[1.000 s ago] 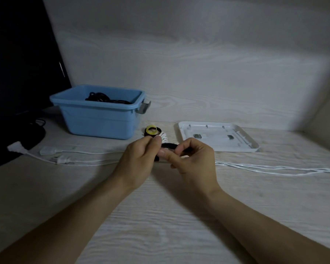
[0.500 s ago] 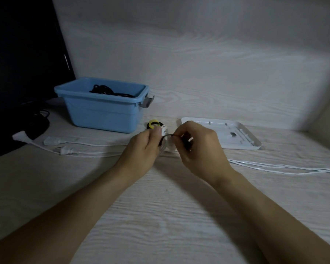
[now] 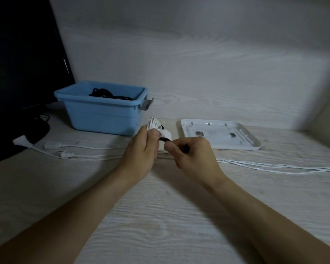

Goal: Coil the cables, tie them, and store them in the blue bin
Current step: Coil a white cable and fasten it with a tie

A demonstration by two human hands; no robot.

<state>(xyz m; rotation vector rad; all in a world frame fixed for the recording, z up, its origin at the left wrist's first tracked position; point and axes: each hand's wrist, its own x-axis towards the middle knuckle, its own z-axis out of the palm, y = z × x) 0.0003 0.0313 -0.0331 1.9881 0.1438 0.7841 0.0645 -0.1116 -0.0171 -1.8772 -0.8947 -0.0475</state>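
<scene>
Now white coil (image 3: 155, 125) raised; yellow ring hidden

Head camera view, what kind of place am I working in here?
Probably a home desk or small workstation: a pale wood-grain tabletop against a matching wall, a dark monitor at the left edge, and a blue bin holding coiled black cables.

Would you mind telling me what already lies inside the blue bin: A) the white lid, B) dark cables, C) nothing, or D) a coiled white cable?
B: dark cables show above the rim of the blue bin, while the white coil is held in the left hand outside it.
</scene>
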